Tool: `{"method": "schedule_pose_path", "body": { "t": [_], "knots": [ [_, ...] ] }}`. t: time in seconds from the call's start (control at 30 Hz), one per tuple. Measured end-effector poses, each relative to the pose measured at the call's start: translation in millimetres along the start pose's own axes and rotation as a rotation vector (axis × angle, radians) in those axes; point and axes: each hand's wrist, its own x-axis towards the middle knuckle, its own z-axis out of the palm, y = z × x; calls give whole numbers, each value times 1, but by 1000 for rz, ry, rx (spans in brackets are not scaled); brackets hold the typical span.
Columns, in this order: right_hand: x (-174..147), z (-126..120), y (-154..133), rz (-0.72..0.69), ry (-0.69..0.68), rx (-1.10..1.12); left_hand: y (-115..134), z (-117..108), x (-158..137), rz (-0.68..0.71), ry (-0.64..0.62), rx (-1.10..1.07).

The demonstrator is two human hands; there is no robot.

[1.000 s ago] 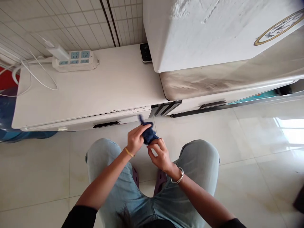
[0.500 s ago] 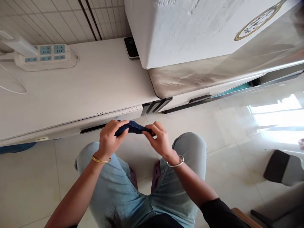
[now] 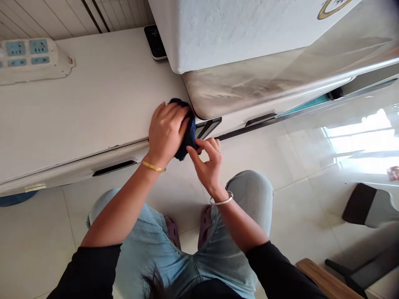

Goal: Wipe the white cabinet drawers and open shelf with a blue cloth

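Note:
A dark blue cloth (image 3: 188, 139), fuzzy at its edges, hangs over the front edge of the white cabinet (image 3: 102, 99) and reaches onto its top. Over its upper part lies my left hand (image 3: 168, 128), fingers bent and pressing the cloth against the cabinet top near the edge. My right hand (image 3: 208, 160) pinches the cloth's lower right corner between thumb and fingers, just in front of the cabinet's edge. Part of the cloth is hidden beneath my left hand.
A power strip (image 3: 40, 58) sits at the left on the cabinet top. A black device (image 3: 156, 43) lies beside a large white box (image 3: 249, 33) on a glossy brownish cover (image 3: 243, 87). A wooden piece (image 3: 327, 278) is at lower right.
Both hands have moved forward with the cloth. My left hand has gone up onto the cabinet top, turning palm down over it; my right hand keeps its pinch. The view has shifted slightly.

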Motion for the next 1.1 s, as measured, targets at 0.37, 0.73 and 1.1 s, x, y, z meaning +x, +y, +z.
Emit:
{"method": "schedule_pose_path", "body": {
  "t": [0.37,0.73,1.1],
  "knots": [
    [-29,2,11,202,-64,51,-9,-4,-8,218,-232,89],
    [-5,26,17,249,43,158,-15,-1,26,147,-229,120],
    [-33,15,8,266,-52,143,-17,-9,12,253,-270,116]
  ]
}}
